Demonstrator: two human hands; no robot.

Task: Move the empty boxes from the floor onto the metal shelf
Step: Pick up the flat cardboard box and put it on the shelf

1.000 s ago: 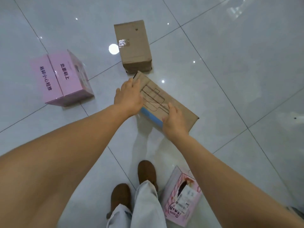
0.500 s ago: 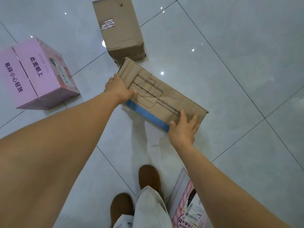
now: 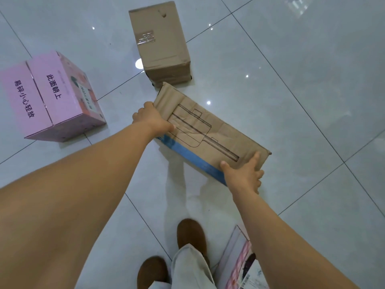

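A long flat brown cardboard box (image 3: 210, 130) with a line drawing on top and a blue side strip lies on the tiled floor in front of me. My left hand (image 3: 152, 119) grips its left end, thumb on top and fingers round the edge. My right hand (image 3: 244, 176) holds its right end, fingers spread over the top and side. A taller brown taped box (image 3: 160, 42) stands just behind it. A pink box (image 3: 48, 97) with black printed characters sits at the left. The metal shelf is out of view.
A pink and white printed box (image 3: 239, 261) leans by my right foot at the bottom. My brown shoes (image 3: 191, 234) stand on the glossy white tiles (image 3: 302, 80), and open floor stretches to the right.
My hands have slid apart from the middle of the long box to its two ends. The view has shifted slightly; the other boxes stay where they were.
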